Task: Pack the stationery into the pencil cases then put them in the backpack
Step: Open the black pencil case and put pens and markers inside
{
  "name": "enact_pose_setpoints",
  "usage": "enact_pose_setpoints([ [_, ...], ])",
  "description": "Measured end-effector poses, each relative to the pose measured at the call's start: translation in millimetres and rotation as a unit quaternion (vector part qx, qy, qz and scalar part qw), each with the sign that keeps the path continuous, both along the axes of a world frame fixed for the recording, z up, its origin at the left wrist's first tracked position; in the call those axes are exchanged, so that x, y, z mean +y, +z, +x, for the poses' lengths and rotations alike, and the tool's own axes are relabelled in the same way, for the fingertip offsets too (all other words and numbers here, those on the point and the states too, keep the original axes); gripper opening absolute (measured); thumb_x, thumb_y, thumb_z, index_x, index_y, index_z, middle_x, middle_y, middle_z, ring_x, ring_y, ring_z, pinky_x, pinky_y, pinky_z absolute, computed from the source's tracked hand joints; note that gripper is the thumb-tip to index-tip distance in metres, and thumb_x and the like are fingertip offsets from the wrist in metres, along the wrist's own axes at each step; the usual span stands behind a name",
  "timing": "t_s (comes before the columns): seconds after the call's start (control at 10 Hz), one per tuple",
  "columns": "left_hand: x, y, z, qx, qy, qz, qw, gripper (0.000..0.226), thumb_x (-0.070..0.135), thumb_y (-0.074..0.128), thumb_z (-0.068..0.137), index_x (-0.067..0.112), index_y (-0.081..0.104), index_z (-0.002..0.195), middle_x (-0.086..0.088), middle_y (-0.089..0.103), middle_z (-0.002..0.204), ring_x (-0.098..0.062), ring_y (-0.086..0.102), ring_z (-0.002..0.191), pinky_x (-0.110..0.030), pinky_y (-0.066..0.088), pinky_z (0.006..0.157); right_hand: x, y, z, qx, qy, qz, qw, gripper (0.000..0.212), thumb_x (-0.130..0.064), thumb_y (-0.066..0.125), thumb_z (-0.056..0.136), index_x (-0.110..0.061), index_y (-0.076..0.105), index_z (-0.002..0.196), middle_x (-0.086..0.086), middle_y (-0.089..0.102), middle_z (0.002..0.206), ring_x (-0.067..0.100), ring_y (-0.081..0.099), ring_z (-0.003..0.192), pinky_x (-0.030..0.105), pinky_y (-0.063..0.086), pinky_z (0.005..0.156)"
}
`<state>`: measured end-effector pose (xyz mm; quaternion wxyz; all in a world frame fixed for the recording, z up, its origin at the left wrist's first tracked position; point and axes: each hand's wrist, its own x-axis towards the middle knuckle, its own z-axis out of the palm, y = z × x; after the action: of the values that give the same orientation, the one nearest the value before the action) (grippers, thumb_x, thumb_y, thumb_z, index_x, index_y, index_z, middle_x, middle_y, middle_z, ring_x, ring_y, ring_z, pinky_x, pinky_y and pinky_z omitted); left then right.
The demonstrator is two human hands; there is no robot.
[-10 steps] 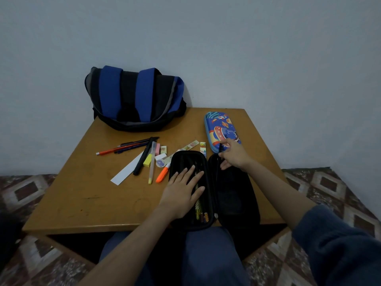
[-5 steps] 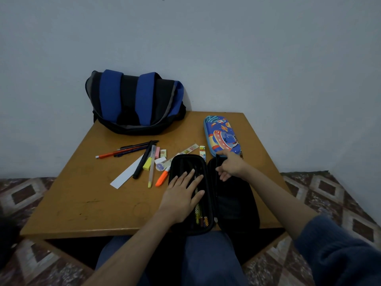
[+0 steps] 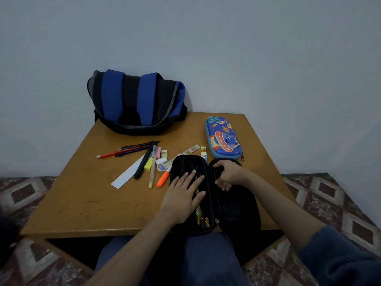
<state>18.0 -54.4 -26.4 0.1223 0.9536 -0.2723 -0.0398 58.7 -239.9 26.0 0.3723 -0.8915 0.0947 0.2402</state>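
A black pencil case (image 3: 237, 209) lies open at the table's near edge, with several pens in its left half. My left hand (image 3: 183, 195) rests flat on that half, fingers spread. My right hand (image 3: 228, 174) curls over the far rim of the right half, thumb on its edge. A blue cartoon pencil case (image 3: 223, 137) lies zipped behind it. Loose stationery lies to the left: an orange marker (image 3: 162, 178), a yellow highlighter (image 3: 152, 170), a black pen (image 3: 145, 159), a white ruler (image 3: 128, 172), erasers and pencils. The blue and black backpack (image 3: 137, 104) stands against the wall.
The wooden table (image 3: 82, 203) is small, with its near edge over my knees. A plain wall stands right behind it. A patterned floor (image 3: 329, 199) shows on both sides. A patterned ruler (image 3: 189, 150) and a small eraser (image 3: 203, 151) lie just beyond the black case.
My right hand has drawn back from the blue case's zipper end to the far rim of the black case's right half. My left hand has stayed flat on the left half.
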Motion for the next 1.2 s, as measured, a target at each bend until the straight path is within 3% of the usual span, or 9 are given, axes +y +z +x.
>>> enact_pose_setpoints([
  [0.3, 2, -2, 1, -0.001, 0.000, -0.033, 0.999, 0.055, 0.050, 0.020, 0.099, 0.033, 0.007, 0.149, 0.005, 0.000, 0.159, -0.010, -0.005, 0.145, -0.029, -0.003, 0.117, 5, 4, -4, -0.003, 0.020, -0.050, 0.999, 0.072, 0.001, 0.059, 0.086, -0.013, 0.023, 0.147, 0.008, 0.060, 0.075, 0.012, 0.055, 0.054, 0.018, 0.045, 0.044],
  [0.4, 13, 4, 1, -0.032, 0.028, -0.133, 0.990, 0.059, 0.057, 0.020, 0.095, 0.032, 0.013, 0.148, 0.008, 0.002, 0.158, -0.006, -0.009, 0.144, -0.026, -0.007, 0.116, 13, 15, -4, -0.063, 0.017, -0.084, 0.994, 0.067, -0.004, 0.062, 0.086, -0.011, 0.030, 0.144, 0.012, 0.060, 0.094, 0.010, 0.053, 0.053, 0.015, 0.043, 0.040],
  [0.5, 43, 5, 2, -0.098, 0.087, -0.181, 0.975, 0.068, 0.060, 0.009, 0.088, 0.029, 0.025, 0.147, 0.007, 0.011, 0.157, -0.008, 0.002, 0.145, -0.025, -0.005, 0.115, 30, 20, 3, -0.173, 0.014, -0.068, 0.982, 0.043, -0.010, 0.065, 0.085, -0.006, 0.052, 0.126, 0.012, 0.059, 0.095, 0.009, 0.051, 0.055, 0.016, 0.044, 0.048],
  [0.6, 85, 1, 8, -0.102, 0.191, -0.161, 0.963, 0.060, 0.053, 0.022, 0.096, 0.021, 0.027, 0.147, 0.000, 0.013, 0.158, -0.015, 0.008, 0.145, -0.029, -0.003, 0.115, 60, 21, 11, -0.233, 0.002, -0.045, 0.971, 0.005, -0.012, 0.065, 0.085, -0.008, 0.066, 0.085, 0.009, 0.060, 0.079, 0.012, 0.051, 0.058, 0.028, 0.051, 0.065],
  [0.7, 123, -5, 9, -0.064, 0.284, -0.106, 0.951, 0.060, 0.046, 0.030, 0.098, 0.019, 0.017, 0.150, -0.003, 0.005, 0.159, -0.018, 0.003, 0.146, -0.034, -0.001, 0.117, 95, 17, 19, -0.242, 0.000, -0.029, 0.970, 0.025, -0.010, 0.062, 0.084, -0.011, 0.059, 0.060, 0.013, 0.065, 0.075, 0.017, 0.055, 0.063, 0.033, 0.051, 0.067],
  [0.8, 141, -12, 2, -0.036, 0.318, -0.096, 0.942, 0.063, 0.048, 0.030, 0.097, 0.018, 0.013, 0.151, -0.003, 0.000, 0.159, -0.019, 0.000, 0.146, -0.035, 0.000, 0.118, 125, 8, 26, -0.247, 0.023, -0.037, 0.968, 0.021, -0.006, 0.059, 0.083, 0.009, 0.064, 0.069, 0.021, 0.064, 0.072, 0.018, 0.052, 0.064, 0.027, 0.040, 0.059],
  [1.0, 141, -16, 3, -0.036, 0.328, -0.079, 0.941, 0.068, 0.053, 0.026, 0.097, 0.017, 0.005, 0.151, -0.002, -0.004, 0.159, -0.016, -0.005, 0.146, -0.031, -0.006, 0.115, 165, -2, 46, -0.251, 0.013, -0.038, 0.967, 0.044, -0.011, 0.058, 0.087, -0.012, 0.041, 0.046, 0.010, 0.051, 0.062, 0.024, 0.062, 0.067, 0.037, 0.057, 0.073],
  [1.1, 141, -18, 3, -0.015, 0.349, -0.069, 0.934, 0.074, 0.057, 0.022, 0.095, 0.013, -0.001, 0.151, -0.003, -0.006, 0.159, -0.017, -0.007, 0.146, -0.033, -0.007, 0.116, 178, -2, 55, -0.250, 0.044, -0.060, 0.965, 0.029, -0.009, 0.058, 0.087, -0.002, 0.063, 0.059, 0.014, 0.064, 0.075, 0.023, 0.061, 0.071, 0.037, 0.057, 0.076],
  [1.2, 141, -19, 5, 0.005, 0.363, -0.028, 0.931, 0.079, 0.061, 0.016, 0.094, 0.009, -0.005, 0.150, -0.006, -0.009, 0.158, -0.019, -0.010, 0.146, -0.034, -0.008, 0.116, 193, -1, 63, -0.274, 0.100, -0.093, 0.952, 0.017, -0.009, 0.055, 0.088, -0.008, 0.070, 0.080, 0.010, 0.069, 0.093, 0.024, 0.064, 0.084, 0.033, 0.056, 0.069],
])
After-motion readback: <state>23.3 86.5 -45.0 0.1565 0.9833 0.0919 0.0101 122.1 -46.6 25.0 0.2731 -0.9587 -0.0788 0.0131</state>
